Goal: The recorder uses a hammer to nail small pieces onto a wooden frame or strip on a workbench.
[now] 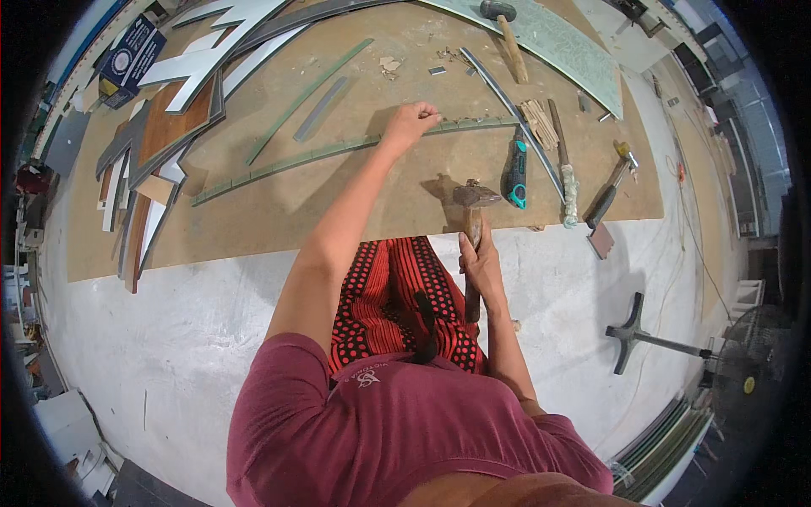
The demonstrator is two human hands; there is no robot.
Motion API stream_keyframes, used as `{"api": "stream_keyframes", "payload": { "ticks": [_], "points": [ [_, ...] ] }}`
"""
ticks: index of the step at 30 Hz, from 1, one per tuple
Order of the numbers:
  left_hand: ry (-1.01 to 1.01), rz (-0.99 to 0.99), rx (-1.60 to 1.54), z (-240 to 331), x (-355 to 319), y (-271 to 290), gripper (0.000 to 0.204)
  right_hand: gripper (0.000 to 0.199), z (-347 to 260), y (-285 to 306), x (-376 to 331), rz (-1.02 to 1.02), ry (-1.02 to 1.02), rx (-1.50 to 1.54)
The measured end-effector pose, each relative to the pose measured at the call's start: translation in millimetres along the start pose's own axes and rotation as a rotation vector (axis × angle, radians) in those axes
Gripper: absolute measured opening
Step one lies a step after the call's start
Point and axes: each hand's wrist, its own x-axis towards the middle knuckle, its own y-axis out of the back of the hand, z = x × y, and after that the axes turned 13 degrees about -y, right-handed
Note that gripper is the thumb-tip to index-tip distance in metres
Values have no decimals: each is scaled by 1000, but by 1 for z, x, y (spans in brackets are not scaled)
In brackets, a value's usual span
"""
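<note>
"While the right hand (pixel 481 264) clamps its grip around the hammer (pixel 474 226), where is the left hand (pixel 409 127)?"
"Eleven o'clock from it, at the long green strip (pixel 287 163) on the table (pixel 296 221). Its fingertips bunch together; I can't tell whether they pinch anything."
"And the hammer?"
"Five o'clock from the left hand, head uppermost; the teal-and-black knife (pixel 517 173) lies at two o'clock from that head."

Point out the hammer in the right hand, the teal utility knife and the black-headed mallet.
Hammer (pixel 474 221): head view, on its handle.
Teal utility knife (pixel 517 173): head view, on its body.
Black-headed mallet (pixel 512 49): head view, on its wooden handle.
</note>
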Motion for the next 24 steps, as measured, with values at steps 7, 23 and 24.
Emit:
{"api": "stream_keyframes", "payload": {
  "ticks": [7,23,24],
  "points": [
    [-169,40,154,-5,1,-10,22,62,4,1,2,3,10,6],
    [-403,129,364,-8,-11,-18,15,51,-28,10,-4,-26,12,56],
    [-404,134,362,-6,-12,-19,15,45,-34,14,1,-68,-5,85]
  ]
}}
